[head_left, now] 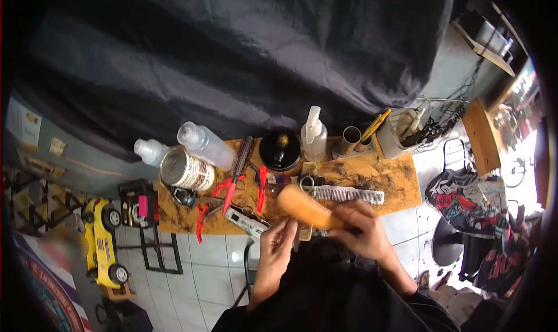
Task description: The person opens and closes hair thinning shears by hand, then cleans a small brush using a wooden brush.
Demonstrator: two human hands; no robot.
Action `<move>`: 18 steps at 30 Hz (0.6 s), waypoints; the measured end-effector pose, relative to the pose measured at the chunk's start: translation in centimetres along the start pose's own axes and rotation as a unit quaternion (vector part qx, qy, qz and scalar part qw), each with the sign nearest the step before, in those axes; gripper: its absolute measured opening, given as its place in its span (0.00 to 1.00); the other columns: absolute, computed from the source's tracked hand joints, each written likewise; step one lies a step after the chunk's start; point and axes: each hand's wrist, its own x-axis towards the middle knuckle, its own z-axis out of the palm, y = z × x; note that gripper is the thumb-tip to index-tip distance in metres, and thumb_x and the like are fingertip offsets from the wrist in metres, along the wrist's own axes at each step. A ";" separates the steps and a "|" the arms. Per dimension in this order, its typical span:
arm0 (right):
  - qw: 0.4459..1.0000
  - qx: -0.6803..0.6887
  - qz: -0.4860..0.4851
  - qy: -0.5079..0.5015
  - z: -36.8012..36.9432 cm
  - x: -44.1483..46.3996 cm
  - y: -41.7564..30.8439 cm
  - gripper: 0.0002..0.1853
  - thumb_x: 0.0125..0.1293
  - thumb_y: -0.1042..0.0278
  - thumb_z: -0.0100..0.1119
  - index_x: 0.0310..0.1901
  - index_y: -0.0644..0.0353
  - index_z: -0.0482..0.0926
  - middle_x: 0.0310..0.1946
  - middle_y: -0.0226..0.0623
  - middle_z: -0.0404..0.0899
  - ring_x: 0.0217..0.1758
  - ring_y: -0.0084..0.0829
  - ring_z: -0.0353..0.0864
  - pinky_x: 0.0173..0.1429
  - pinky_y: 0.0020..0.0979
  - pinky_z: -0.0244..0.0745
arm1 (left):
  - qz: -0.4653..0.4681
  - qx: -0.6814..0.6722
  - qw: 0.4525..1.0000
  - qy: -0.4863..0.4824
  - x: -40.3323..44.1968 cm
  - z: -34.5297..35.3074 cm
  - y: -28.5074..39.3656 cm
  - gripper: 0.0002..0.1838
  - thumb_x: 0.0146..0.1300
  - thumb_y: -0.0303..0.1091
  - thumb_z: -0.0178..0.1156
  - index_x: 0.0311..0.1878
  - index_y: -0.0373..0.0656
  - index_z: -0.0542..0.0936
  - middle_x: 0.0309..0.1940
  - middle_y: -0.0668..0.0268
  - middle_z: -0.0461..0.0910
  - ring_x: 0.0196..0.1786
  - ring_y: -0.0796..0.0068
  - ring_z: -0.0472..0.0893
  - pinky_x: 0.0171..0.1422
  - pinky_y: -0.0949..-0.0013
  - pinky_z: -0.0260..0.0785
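My right hand (pixel 363 227) is wrapped round the handle of a wooden brush (pixel 305 207), which is blurred and tilted over the table's front edge. Close by on the left, my left hand (pixel 278 239) has its fingers pinched together. Just right of those fingertips shows a small pale piece with comb-like teeth (pixel 306 233); whether the left hand holds it I cannot tell. A silver hair clipper (pixel 246 222) lies beside the left hand. Beyond the brush lies a metallic-looking comb (pixel 351 195). A round hairbrush with a red handle (pixel 235 178) rests further left.
The wooden table (pixel 401 184) is strewn with dark hair. On it stand a spray bottle (pixel 314 140), a large can (pixel 187 170), a clear bottle (pixel 208 146), a black round bowl (pixel 279 151) and a tool basket (pixel 396 137). A yellow toy car (pixel 103 245) is at left.
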 end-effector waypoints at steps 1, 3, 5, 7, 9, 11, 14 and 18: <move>1.000 -0.008 0.000 0.012 0.1 0.0 -0.1 0.25 0.49 0.72 0.72 0.51 0.64 0.78 0.41 0.41 0.76 0.40 0.35 0.78 0.44 0.31 0.75 | -0.036 0.041 0.998 -0.017 0.1 -0.3 1.3 0.12 0.70 0.32 0.53 0.49 0.36 0.80 0.36 0.72 0.79 0.34 0.90 0.71 0.39 0.82 0.63; 0.973 -0.099 0.083 0.190 0.1 0.3 -0.5 0.25 0.51 0.74 0.70 0.53 0.65 0.77 0.41 0.43 0.76 0.40 0.34 0.78 0.43 0.30 0.75 | -0.073 0.093 0.991 -0.063 0.3 -1.2 2.5 0.14 0.69 0.31 0.53 0.52 0.32 0.78 0.36 0.67 0.81 0.30 0.87 0.71 0.36 0.81 0.63; 0.954 -0.089 0.131 0.253 0.1 -0.1 -0.9 0.23 0.54 0.77 0.66 0.53 0.67 0.76 0.41 0.45 0.76 0.40 0.35 0.78 0.43 0.28 0.73 | -0.052 0.060 0.993 -0.083 0.4 -1.6 1.9 0.14 0.69 0.31 0.53 0.52 0.32 0.78 0.36 0.67 0.81 0.31 0.87 0.72 0.37 0.81 0.63; 0.961 -0.071 0.115 0.240 0.2 -0.7 -1.8 0.23 0.52 0.76 0.66 0.52 0.67 0.76 0.42 0.45 0.77 0.42 0.38 0.79 0.45 0.30 0.73 | -0.008 0.030 0.995 -0.096 0.9 -2.1 1.0 0.14 0.69 0.31 0.53 0.53 0.32 0.77 0.37 0.68 0.81 0.36 0.87 0.73 0.42 0.82 0.64; 0.986 -0.050 0.049 0.151 0.7 -2.0 -2.5 0.23 0.50 0.74 0.69 0.50 0.67 0.78 0.43 0.46 0.78 0.45 0.42 0.78 0.49 0.33 0.73 | -0.012 0.029 0.995 -0.097 1.0 -2.3 1.4 0.13 0.69 0.29 0.53 0.53 0.32 0.76 0.37 0.69 0.80 0.38 0.87 0.74 0.43 0.82 0.65; 0.997 -0.023 0.011 0.069 2.0 -2.8 -3.1 0.22 0.48 0.73 0.71 0.47 0.66 0.79 0.42 0.46 0.78 0.44 0.41 0.79 0.49 0.33 0.74 | 0.006 0.021 0.998 -0.065 1.1 -2.3 0.6 0.12 0.68 0.26 0.54 0.52 0.33 0.77 0.34 0.73 0.79 0.35 0.90 0.73 0.40 0.83 0.64; 0.999 -0.031 0.016 0.027 3.5 -3.0 -3.9 0.23 0.47 0.71 0.73 0.47 0.66 0.79 0.42 0.45 0.78 0.44 0.41 0.79 0.49 0.33 0.74 | 0.077 0.173 0.977 -0.102 0.9 -4.3 -0.7 0.11 0.67 0.27 0.55 0.51 0.35 0.78 0.30 0.75 0.77 0.32 0.90 0.71 0.35 0.83 0.62; 0.966 -0.117 0.075 0.216 3.0 -1.9 -3.2 0.20 0.53 0.71 0.68 0.48 0.69 0.78 0.40 0.44 0.78 0.41 0.38 0.79 0.45 0.30 0.74 | 0.033 0.110 0.989 -0.092 0.3 -3.0 1.3 0.12 0.67 0.27 0.55 0.51 0.30 0.77 0.34 0.70 0.77 0.32 0.86 0.71 0.35 0.81 0.65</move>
